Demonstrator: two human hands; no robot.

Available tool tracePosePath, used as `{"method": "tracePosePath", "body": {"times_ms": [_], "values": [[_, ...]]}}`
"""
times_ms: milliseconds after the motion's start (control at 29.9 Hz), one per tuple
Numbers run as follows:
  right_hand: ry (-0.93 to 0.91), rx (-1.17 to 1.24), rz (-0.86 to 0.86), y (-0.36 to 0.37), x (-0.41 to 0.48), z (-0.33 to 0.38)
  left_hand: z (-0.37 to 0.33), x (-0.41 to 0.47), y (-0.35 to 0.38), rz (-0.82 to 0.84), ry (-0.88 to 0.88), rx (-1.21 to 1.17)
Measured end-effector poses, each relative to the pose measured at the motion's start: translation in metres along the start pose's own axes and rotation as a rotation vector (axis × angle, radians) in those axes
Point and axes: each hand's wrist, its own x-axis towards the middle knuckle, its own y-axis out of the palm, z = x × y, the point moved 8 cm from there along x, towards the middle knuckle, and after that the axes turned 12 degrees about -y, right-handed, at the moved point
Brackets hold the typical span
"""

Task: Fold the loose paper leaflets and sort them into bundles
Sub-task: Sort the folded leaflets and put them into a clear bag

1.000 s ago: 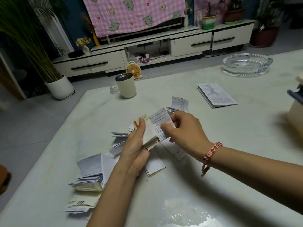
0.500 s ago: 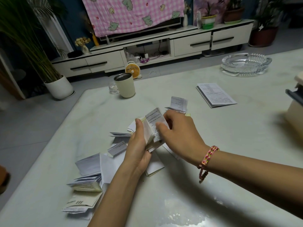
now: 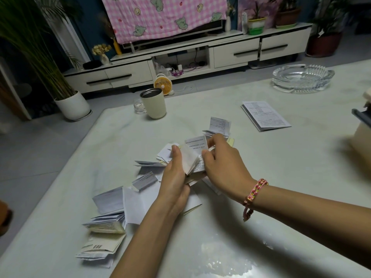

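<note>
Leaflet meets bundle
The left hand (image 3: 174, 178) grips the folded bundle (image 3: 188, 161); the right hand (image 3: 223, 169) fingers (image 3: 207, 157) pinch the printed leaflet (image 3: 196, 145) at its far edge, long axis pointing away.

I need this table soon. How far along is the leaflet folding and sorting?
Partway. Done: a stack of folded leaflets lies near left. In hand: the left hand grips a small bundle while the right hand pinches a printed leaflet against it. Left: loose leaflets scattered under the hands, plus a flat booklet farther right.
</note>
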Motion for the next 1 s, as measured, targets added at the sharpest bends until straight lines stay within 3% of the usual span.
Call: {"method": "tracePosePath", "body": {"times_ms": [100,234,368,536,770,1004], "values": [[0.065,0.02,0.014,0.001,0.001,-0.003,-0.001,0.0,0.001,0.0,0.028,0.024],[0.271,0.265,-0.024,0.007,0.003,-0.019,-0.001,0.001,0.001,0.004,0.018,-0.016],[0.276,0.389,-0.064,0.006,0.004,-0.014,-0.006,0.001,-0.002,-0.027,0.042,-0.087],[0.268,0.454,-0.075,0.014,0.004,-0.01,-0.028,-0.01,-0.017,-0.282,0.359,0.099],[0.338,0.505,-0.15,0.01,-0.002,-0.027,-0.034,-0.012,0.003,-0.031,0.409,0.257],[0.369,0.727,-0.173,0.004,-0.003,-0.024,-0.035,-0.014,0.006,0.008,0.39,0.337]]}}
